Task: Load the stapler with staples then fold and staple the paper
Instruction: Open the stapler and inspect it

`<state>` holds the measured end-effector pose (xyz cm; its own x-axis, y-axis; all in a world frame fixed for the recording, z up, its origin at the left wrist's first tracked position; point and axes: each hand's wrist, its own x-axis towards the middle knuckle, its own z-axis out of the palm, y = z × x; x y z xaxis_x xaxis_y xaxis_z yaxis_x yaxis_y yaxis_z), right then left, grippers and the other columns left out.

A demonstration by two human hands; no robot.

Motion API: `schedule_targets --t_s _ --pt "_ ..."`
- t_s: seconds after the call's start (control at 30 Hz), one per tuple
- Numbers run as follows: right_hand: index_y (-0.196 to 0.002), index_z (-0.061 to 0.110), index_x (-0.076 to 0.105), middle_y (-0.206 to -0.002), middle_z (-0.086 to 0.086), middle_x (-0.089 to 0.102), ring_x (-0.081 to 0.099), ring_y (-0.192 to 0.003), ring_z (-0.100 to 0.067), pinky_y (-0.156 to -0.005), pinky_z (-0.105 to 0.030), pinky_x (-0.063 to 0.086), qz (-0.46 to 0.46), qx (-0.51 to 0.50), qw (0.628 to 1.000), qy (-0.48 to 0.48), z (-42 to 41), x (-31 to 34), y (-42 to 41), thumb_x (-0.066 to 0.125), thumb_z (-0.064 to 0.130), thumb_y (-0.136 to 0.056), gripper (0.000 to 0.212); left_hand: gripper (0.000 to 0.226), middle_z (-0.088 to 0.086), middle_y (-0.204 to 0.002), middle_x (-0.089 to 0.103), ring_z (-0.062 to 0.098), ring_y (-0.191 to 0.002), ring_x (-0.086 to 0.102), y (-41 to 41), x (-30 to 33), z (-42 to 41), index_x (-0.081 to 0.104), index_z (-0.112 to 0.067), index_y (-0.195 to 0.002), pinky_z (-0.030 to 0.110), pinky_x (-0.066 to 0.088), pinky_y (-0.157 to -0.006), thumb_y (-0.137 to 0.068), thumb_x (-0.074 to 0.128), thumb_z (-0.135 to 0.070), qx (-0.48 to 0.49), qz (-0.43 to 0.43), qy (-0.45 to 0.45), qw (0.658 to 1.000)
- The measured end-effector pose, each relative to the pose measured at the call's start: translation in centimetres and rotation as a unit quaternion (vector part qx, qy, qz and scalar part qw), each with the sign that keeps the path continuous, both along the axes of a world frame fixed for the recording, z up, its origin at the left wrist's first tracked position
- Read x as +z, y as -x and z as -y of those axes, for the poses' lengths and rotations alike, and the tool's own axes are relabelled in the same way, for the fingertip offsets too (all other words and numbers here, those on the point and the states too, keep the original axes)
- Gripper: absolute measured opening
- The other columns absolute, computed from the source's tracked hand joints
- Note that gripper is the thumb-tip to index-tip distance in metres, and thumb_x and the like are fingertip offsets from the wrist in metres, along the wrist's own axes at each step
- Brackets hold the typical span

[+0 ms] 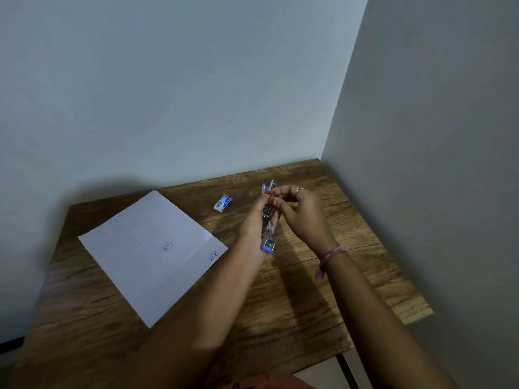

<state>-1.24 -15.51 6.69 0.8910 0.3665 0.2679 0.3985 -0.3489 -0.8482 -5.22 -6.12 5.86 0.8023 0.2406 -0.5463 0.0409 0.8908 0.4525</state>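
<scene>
A metal stapler (pixel 268 234) with purple ends is swung open and held above the wooden table (pixel 323 276). My left hand (pixel 257 223) grips it around the middle. My right hand (pixel 300 211) pinches with its fingertips at the stapler's upper part; what lies between those fingertips is too small to make out. A small blue staple box (pixel 223 203) lies on the table to the left of the hands. A white sheet of paper (pixel 151 254), with a crease and blue handwriting, lies flat on the table's left half.
The table stands in a corner, with one wall behind it and another along its right side. Its right edge and near-right corner drop off to the floor. Bare wood shows between the paper and the hands.
</scene>
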Motion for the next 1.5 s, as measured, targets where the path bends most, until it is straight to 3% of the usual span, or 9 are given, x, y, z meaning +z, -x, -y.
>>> schedule_targets --t_s 0.1,0.17,0.27,0.47,0.7,0.9,1.17,1.33,1.5 --pt "-0.093 0.012 0.070 -0.092 0.000 0.070 0.065 -0.087 -0.009 -0.081 -0.027 0.053 0.023 0.000 1.000 0.019 0.1 -0.2 0.4 0.067 0.009 -0.084 0.010 0.015 0.006 -0.064 0.073 0.009 -0.053 0.069 0.0 -0.5 0.1 0.067 -0.005 -0.084 0.018 0.053 -0.046 -0.089 0.064 -0.019 -0.002 -0.014 -0.012 1.000" --pt "-0.090 0.013 0.069 -0.088 0.008 0.064 0.055 -0.077 0.004 -0.077 -0.006 0.040 0.074 0.010 0.996 0.058 -0.1 -0.3 1.3 0.067 0.008 -0.083 0.008 0.019 0.003 -0.065 0.071 0.008 -0.050 0.066 0.0 -0.7 -0.3 0.068 -0.009 -0.080 0.020 0.052 -0.046 -0.088 0.065 -0.025 -0.015 -0.029 -0.031 0.999" --pt "-0.091 0.010 0.070 -0.089 -0.001 0.066 0.052 -0.076 -0.002 -0.072 0.004 0.029 0.139 0.010 0.987 0.085 -0.2 -0.1 2.3 0.067 0.006 -0.082 0.010 0.016 0.002 -0.064 0.069 0.008 -0.047 0.063 -0.1 -0.8 -1.0 0.068 -0.009 -0.082 0.020 0.049 -0.042 -0.085 0.068 -0.025 -0.029 -0.029 -0.038 0.998" --pt "-0.110 0.012 0.070 -0.114 -0.007 0.069 0.062 -0.104 -0.011 -0.091 -0.015 0.043 0.165 0.107 0.978 0.067 0.7 0.8 2.7 0.063 -0.003 -0.084 0.031 0.016 0.006 -0.061 0.070 0.011 -0.050 0.067 0.2 -0.7 -1.9 0.065 -0.004 -0.084 0.019 0.053 -0.044 -0.091 0.060 -0.018 -0.021 0.048 0.037 0.998" --pt "-0.105 0.019 0.068 -0.101 0.001 0.073 0.069 -0.098 -0.016 -0.087 -0.030 0.054 -0.120 0.072 0.972 -0.187 2.4 0.0 0.6 0.056 -0.001 -0.090 0.028 0.026 0.011 -0.071 0.069 0.009 -0.054 0.064 0.5 -1.0 -2.6 0.074 0.001 -0.077 0.016 0.053 -0.047 -0.092 0.058 -0.014 -0.072 0.077 0.077 0.992" --pt "-0.116 0.012 0.062 -0.104 -0.004 0.069 0.069 -0.086 -0.005 -0.074 -0.019 0.054 -0.201 0.033 0.959 -0.197 2.2 -1.5 -0.5 0.051 0.000 -0.094 0.028 0.017 0.014 -0.082 0.071 0.011 -0.064 0.064 1.1 -2.1 -3.2 0.071 0.000 -0.089 0.017 0.054 -0.052 -0.090 0.058 -0.011 -0.105 0.094 0.048 0.989" --pt "-0.139 0.023 0.029 -0.121 -0.011 0.055 0.066 -0.092 -0.019 -0.079 -0.035 0.054 -0.082 -0.008 0.982 -0.172 0.8 -1.6 -0.5 0.045 -0.006 -0.090 0.059 0.027 0.005 -0.085 0.073 0.003 -0.055 0.063 1.0 -3.6 -3.6 0.066 -0.010 -0.106 0.015 0.047 -0.045 -0.080 0.067 -0.018 -0.126 0.100 -0.012 0.987" --pt "-0.131 0.013 0.043 -0.126 -0.008 0.051 0.059 -0.102 -0.008 -0.074 -0.013 0.047 -0.017 0.021 0.996 -0.083 0.6 -1.9 -0.6 0.043 -0.009 -0.087 0.049 0.017 0.002 -0.088 0.075 0.001 -0.056 0.062 0.8 -3.7 -3.8 0.079 -0.016 -0.088 0.014 0.045 -0.044 -0.074 0.072 -0.022 -0.136 0.110 -0.076 0.982" --pt "-0.130 0.012 0.041 -0.119 -0.007 0.054 0.058 -0.092 0.006 -0.072 -0.011 0.047 -0.020 0.017 0.995 -0.099 0.5 -2.2 -0.8 0.042 -0.012 -0.085 0.051 0.021 0.007 -0.091 0.075 0.003 -0.058 0.062 0.9 -3.6 -4.6 0.075 -0.011 -0.096 0.016 0.047 -0.045 -0.076 0.073 -0.020 -0.135 0.113 -0.155 0.972"
